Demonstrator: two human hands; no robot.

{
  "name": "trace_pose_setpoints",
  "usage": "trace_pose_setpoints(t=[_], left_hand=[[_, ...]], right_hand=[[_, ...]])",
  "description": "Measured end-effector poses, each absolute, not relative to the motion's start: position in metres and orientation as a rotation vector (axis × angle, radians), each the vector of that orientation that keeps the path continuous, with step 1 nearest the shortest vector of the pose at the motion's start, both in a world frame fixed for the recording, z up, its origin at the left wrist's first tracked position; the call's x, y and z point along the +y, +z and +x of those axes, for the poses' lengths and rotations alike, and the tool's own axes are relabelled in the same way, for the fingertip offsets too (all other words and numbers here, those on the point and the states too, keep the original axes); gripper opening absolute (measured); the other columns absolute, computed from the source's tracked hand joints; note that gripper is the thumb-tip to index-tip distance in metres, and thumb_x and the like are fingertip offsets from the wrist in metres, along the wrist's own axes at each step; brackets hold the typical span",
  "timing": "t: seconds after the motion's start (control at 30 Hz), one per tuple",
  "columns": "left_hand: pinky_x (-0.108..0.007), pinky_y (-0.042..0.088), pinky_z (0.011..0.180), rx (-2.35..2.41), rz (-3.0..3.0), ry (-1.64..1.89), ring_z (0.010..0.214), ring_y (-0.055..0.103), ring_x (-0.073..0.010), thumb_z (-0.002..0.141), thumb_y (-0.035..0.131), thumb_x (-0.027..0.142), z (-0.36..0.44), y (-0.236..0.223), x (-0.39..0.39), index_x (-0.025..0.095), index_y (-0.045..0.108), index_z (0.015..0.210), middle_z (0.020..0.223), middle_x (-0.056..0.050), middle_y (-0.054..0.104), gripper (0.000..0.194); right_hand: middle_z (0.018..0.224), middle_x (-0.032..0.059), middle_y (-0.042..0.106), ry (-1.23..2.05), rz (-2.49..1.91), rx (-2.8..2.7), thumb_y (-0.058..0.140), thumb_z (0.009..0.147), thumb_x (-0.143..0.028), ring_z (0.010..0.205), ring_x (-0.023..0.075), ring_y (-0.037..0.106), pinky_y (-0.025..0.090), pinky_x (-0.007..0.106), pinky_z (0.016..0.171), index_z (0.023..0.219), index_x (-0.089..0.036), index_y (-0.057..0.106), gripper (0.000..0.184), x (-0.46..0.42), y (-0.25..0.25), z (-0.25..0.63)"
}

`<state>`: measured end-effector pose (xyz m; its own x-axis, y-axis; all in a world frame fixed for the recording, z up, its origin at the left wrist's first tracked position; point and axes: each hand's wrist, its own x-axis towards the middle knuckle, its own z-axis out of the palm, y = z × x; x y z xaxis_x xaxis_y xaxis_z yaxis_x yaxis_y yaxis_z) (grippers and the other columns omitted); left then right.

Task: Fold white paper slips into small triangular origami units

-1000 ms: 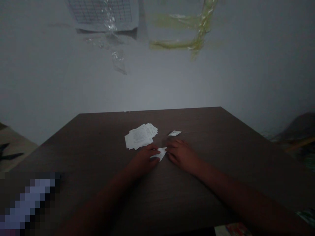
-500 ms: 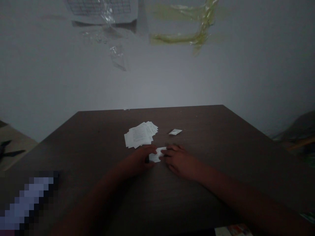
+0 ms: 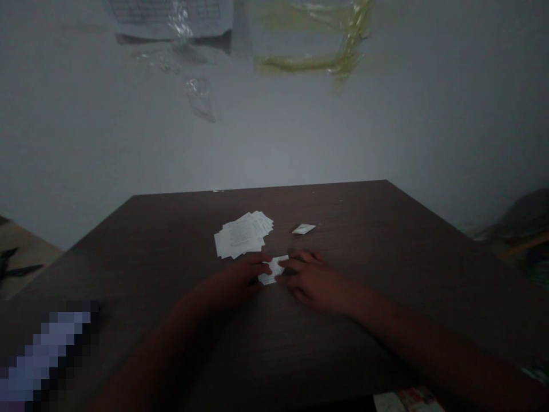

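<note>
A small printed white sheet of paper (image 3: 271,274) lies on the dark wooden table between my hands, with slight creases or a bend in it. My left hand (image 3: 246,277) holds its left side, fingertips on the paper. From the right, my right hand (image 3: 311,279) has its thumb and index finger on the paper's right edge; its other fingers rest beside it. Just beyond my left hand lies a fanned pile of printed paper sheets (image 3: 242,236). A small folded white paper (image 3: 304,229) sits beyond my right hand. Dim light blurs the finer finger detail.
The brown table (image 3: 171,229) runs back to a pale wall (image 3: 300,137) with tape and a sheet on it. A pixelated bluish object (image 3: 47,355) is at the lower left. Colourful papers (image 3: 412,400) show below the table's near edge.
My left thumb has moved up onto the paper from its lower edge, and a dark gap at its left is no longer visible. The right hand stays nearly in place. The view has shifted slightly.
</note>
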<state>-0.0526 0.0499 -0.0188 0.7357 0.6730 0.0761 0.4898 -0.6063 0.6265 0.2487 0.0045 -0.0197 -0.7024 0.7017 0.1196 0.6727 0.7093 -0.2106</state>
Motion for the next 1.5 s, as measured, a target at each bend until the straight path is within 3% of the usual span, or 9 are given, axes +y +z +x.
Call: trace_pose_setpoints(t=[0.37, 0.57, 0.8, 0.97, 1.17, 1.5], left_hand=[[-0.052, 0.055, 0.129, 0.907, 2.516, 0.331, 0.146, 0.074, -0.0337, 0.104, 0.064, 0.008, -0.043, -0.010, 0.052, 0.028, 0.082, 0.139, 0.160, -0.011, 0.076, 0.044], [-0.046, 0.056, 0.124, 0.944, 2.500, 0.379, 0.131, 0.079, -0.0295, 0.094, 0.060, -0.001, -0.037, -0.007, 0.056, 0.033, 0.086, 0.128, 0.142, -0.003, 0.085, 0.054], [-0.050, 0.051, 0.125, 0.855, 2.559, 0.289, 0.131, 0.079, -0.0305, 0.108, 0.068, 0.018, -0.042, -0.003, 0.058, 0.027, 0.088, 0.111, 0.139, -0.007, 0.085, 0.023], [-0.045, 0.055, 0.120, 0.861, 2.475, 0.371, 0.126, 0.079, -0.0291, 0.111, 0.066, 0.020, -0.040, -0.008, 0.059, 0.024, 0.089, 0.107, 0.136, -0.007, 0.086, 0.024], [-0.035, 0.063, 0.097, 0.940, 2.341, 0.536, 0.100, 0.082, -0.0235, 0.108, 0.074, 0.021, -0.026, -0.024, 0.064, 0.023, 0.088, 0.100, 0.108, -0.005, 0.087, 0.016], [-0.035, 0.060, 0.093, 1.015, 2.351, 0.577, 0.098, 0.079, -0.0240, 0.102, 0.078, 0.018, -0.018, -0.032, 0.065, 0.022, 0.086, 0.096, 0.106, -0.006, 0.086, 0.011]], right_hand=[[0.168, 0.0090, 0.072, 0.290, -1.083, -2.727, 0.069, 0.110, -0.020, 0.154, 0.0433, 0.060, 0.051, 0.070, 0.125, 0.155, -0.033, 0.080, 0.047, 0.008, -0.017, 0.251], [0.168, 0.0071, 0.073, 0.288, -1.082, -2.747, 0.067, 0.110, -0.018, 0.155, 0.0412, 0.059, 0.050, 0.067, 0.127, 0.151, -0.033, 0.081, 0.046, 0.008, -0.016, 0.251], [0.170, 0.0097, 0.071, 0.335, -1.067, -2.753, 0.066, 0.109, -0.016, 0.154, 0.0422, 0.061, 0.050, 0.070, 0.127, 0.151, -0.031, 0.081, 0.047, 0.009, -0.016, 0.251], [0.167, 0.0098, 0.074, 0.363, -1.042, -2.767, 0.065, 0.110, -0.015, 0.154, 0.0405, 0.062, 0.049, 0.068, 0.129, 0.150, -0.031, 0.081, 0.046, 0.012, -0.017, 0.253], [0.171, 0.0093, 0.070, 0.348, -1.070, -2.798, 0.062, 0.112, -0.014, 0.157, 0.0420, 0.060, 0.048, 0.070, 0.131, 0.145, -0.030, 0.083, 0.043, 0.011, -0.017, 0.253], [0.164, 0.0084, 0.076, 0.550, -1.076, -2.736, 0.059, 0.108, -0.005, 0.153, 0.0366, 0.064, 0.048, 0.065, 0.134, 0.147, -0.027, 0.083, 0.050, 0.017, -0.010, 0.253]])
